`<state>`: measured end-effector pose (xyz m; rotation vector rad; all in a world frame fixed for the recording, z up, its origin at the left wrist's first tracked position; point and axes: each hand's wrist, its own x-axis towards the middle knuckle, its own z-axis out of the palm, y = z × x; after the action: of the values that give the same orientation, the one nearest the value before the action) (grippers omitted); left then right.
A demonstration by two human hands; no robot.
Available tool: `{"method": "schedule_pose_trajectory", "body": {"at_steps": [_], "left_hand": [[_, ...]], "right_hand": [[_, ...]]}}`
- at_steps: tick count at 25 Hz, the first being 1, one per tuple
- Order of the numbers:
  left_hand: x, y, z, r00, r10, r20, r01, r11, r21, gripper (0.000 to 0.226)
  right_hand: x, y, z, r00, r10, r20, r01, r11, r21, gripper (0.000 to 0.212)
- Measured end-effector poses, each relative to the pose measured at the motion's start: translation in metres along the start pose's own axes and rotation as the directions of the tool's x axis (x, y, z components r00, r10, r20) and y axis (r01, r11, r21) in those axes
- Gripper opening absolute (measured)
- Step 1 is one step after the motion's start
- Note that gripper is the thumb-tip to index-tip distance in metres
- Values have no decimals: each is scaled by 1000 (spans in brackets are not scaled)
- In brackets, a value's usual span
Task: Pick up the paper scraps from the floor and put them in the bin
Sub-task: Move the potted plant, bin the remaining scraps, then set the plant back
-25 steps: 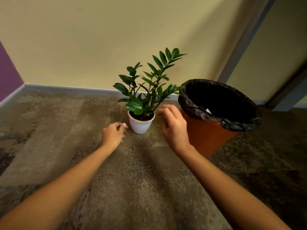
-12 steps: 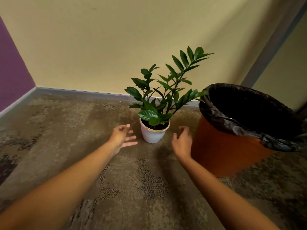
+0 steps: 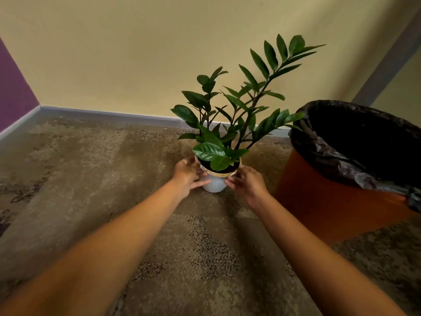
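Observation:
The orange bin [image 3: 319, 201] with a black liner stands on the carpet at the right; its inside is dark and I cannot see what lies in it. No paper scraps show on the floor. A green plant in a small white pot [image 3: 215, 183] stands just left of the bin. My left hand [image 3: 185, 175] presses the pot's left side and my right hand [image 3: 247, 182] its right side, fingers curled around it. The pot rests on the carpet.
Mottled brown carpet [image 3: 91, 179] covers the floor. A yellow wall with a grey skirting [image 3: 114, 114] runs behind the plant, a purple wall [image 3: 13, 87] is at the far left, and a grey door frame [image 3: 387, 60] rises behind the bin.
Both hands moved forward and inward from the bare carpet and closed on the sides of the white pot. The view came closer to the plant and bin.

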<state>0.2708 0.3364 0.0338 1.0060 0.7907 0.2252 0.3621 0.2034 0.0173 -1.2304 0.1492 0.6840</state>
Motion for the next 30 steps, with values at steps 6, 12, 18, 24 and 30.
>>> {"method": "schedule_pose_trajectory", "body": {"at_steps": [6,12,18,24,30], "left_hand": [[7,8,-11,998,-22,61,31,988,-154,28],[-13,12,-58,999,3,41,3,988,-152,22],[-78,38,-125,993,-41,-106,19,981,-195,26],[-159,90,-180,968,-98,-233,49,977,-207,42],[-236,180,-230,955,-153,-254,85,962,-259,50]], "right_hand": [[-8,2,11,998,-52,-19,53,997,62,37],[-41,22,49,999,38,-29,-36,998,57,27],[-101,44,104,980,190,52,-191,982,11,20],[-170,35,175,947,310,80,-305,950,-71,23],[-243,-2,265,921,385,59,-372,914,-162,20]]}}
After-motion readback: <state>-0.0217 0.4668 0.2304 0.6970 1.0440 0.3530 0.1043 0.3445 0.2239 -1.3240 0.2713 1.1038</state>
